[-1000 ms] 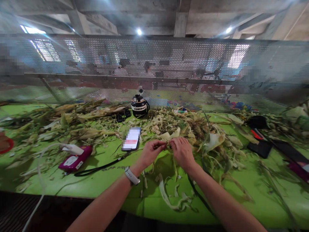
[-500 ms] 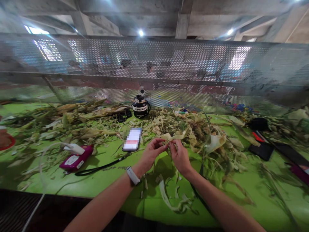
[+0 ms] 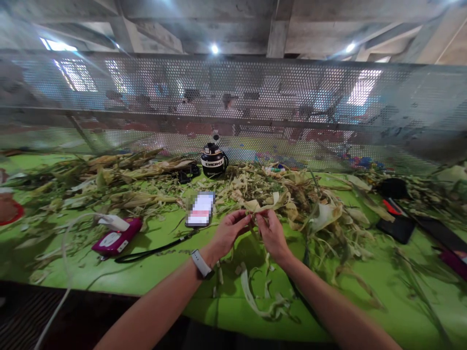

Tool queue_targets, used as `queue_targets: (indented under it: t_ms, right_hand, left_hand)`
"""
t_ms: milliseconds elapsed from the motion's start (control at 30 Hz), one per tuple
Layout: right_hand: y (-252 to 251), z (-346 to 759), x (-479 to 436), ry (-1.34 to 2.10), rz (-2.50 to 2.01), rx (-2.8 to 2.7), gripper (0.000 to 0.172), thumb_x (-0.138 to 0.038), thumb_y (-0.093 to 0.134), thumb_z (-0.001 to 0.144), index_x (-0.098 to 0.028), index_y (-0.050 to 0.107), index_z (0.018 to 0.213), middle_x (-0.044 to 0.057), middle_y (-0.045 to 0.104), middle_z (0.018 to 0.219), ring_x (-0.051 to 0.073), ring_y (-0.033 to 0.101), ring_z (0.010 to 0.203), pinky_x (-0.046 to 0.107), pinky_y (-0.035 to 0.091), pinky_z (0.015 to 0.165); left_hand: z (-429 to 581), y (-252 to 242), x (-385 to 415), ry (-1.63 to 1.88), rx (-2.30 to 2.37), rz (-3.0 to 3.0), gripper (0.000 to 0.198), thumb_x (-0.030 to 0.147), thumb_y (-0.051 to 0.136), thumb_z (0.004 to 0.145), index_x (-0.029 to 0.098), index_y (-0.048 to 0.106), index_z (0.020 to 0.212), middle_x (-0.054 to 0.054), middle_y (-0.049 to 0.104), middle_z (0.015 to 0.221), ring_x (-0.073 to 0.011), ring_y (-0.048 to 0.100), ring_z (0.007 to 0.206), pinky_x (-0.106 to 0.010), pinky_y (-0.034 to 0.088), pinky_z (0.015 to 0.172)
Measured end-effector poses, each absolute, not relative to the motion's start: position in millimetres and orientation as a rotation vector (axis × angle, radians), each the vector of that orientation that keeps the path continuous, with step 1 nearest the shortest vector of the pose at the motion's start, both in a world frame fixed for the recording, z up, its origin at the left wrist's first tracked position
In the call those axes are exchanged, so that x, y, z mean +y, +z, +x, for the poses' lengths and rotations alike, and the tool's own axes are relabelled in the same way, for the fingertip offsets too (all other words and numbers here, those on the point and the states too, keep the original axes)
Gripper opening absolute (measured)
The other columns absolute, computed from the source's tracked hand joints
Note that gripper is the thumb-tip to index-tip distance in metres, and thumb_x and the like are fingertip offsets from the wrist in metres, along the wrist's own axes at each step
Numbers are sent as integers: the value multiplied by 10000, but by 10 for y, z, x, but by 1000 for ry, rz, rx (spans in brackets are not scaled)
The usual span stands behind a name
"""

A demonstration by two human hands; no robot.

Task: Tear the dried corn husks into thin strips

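Note:
My left hand (image 3: 228,233) and my right hand (image 3: 272,233) meet above the green table (image 3: 164,272), fingertips pinched together on a pale dry corn husk strip (image 3: 264,205) that arches up between them. The left wrist carries a white watch (image 3: 200,264). Behind the hands lies a heap of dry husks and leaves (image 3: 292,194). Loose husk strips (image 3: 255,296) lie on the table under my forearms.
A phone (image 3: 200,210) lies left of my hands, with a black lanyard (image 3: 153,252) and a magenta device (image 3: 116,240) on a white cable further left. A black jug (image 3: 213,163) stands by the perforated metal screen (image 3: 233,107). Dark flat objects (image 3: 396,224) lie right.
Both hands stayed pinched on the husk. My right hand turned palm inward and drew slightly closer, and the strip rose a little between the fingers.

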State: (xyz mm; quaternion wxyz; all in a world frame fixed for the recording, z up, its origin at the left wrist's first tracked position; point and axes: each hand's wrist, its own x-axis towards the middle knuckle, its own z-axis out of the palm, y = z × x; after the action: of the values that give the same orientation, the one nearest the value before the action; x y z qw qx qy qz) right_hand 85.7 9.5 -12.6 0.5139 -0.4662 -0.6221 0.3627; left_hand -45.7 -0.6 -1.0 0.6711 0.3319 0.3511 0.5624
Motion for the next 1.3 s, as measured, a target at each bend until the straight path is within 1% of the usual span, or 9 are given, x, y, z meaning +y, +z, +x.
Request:
queue_targets:
  t_ms: [167, 367, 467, 667, 767, 833, 933, 1067, 1300]
  right_hand:
    - [-130, 846, 108, 803, -1140, -1462, 177, -367, 489, 819, -192, 489, 850, 41, 619, 806, 168, 589, 758, 288, 449, 696]
    - [-181, 851, 139, 958, -1185, -1438, 308, -452, 537, 789, -190, 462, 933, -63, 502, 537, 106, 438, 441, 214, 304, 420]
    - [-198, 856, 129, 946, -1202, -1492, 390, -476, 543, 785, -177, 447, 1016, -104, 404, 471, 96, 363, 396, 207, 242, 401]
    - [-146, 884, 43, 480, -1371, -1757, 611, -449, 583, 777, -167, 388, 1283, -7, 587, 650, 162, 526, 502, 248, 334, 494]
    - [-118, 908, -4, 143, -1423, -1977, 412, -386, 541, 829, -227, 510, 1208, 54, 661, 813, 179, 582, 571, 255, 345, 516]
    - [-93, 929, -33, -26, -1362, -2138, 224, -310, 479, 876, -239, 620, 1034, 55, 665, 784, 166, 580, 578, 253, 352, 526]
    - [-17, 975, -66, -231, -1133, -2295, 209, -214, 457, 878, -229, 665, 867, 56, 647, 745, 175, 578, 656, 276, 399, 622]
    - [105, 1048, -42, -268, -961, -2113, 187, -207, 466, 854, -215, 642, 915, 93, 634, 1024, 230, 553, 965, 357, 403, 843]
    - [97, 1065, 106, 218, -1444, -1709, 292, -343, 301, 917, -188, 545, 881, 19, 571, 554, 179, 522, 483, 284, 369, 528]
  left_hand:
    - [-415, -62, 11, 1309, 785, 674, 332, 205, 837, 488, 144, 659, 762, 14, 654, 741, -67, 580, 636, -175, 462, 629]
    - [-507, -92, 121, 1433, 918, 696, 328, 259, 815, 507, 151, 650, 769, -1, 665, 708, -101, 584, 604, -217, 464, 602]
    - [-563, -49, 156, 1527, 1051, 766, 294, 279, 798, 514, 151, 643, 729, 8, 652, 682, -106, 573, 613, -225, 452, 623]
    - [-607, -9, 184, 1656, 1181, 866, 262, 294, 755, 548, 154, 647, 741, 0, 658, 715, -125, 571, 684, -252, 441, 700]
    - [-628, -42, 210, 1686, 1211, 858, 267, 284, 739, 563, 149, 660, 780, -11, 668, 753, -131, 573, 703, -264, 446, 718]
    - [-642, -67, 223, 1688, 1259, 881, 266, 275, 731, 573, 145, 672, 798, -22, 673, 785, -142, 579, 726, -273, 448, 734]
    - [-652, -83, 217, 1652, 1317, 1008, 251, 280, 711, 604, 147, 692, 816, -42, 680, 818, -163, 589, 752, -287, 452, 739]
    - [-609, -39, 134, 1443, 1152, 1300, 208, 297, 693, 643, 159, 715, 798, -55, 679, 803, -172, 586, 736, -277, 452, 703]
    - [-485, 74, -89, 1183, 937, 1196, 258, 323, 738, 607, 158, 707, 803, -34, 663, 767, -147, 562, 726, -260, 431, 714]
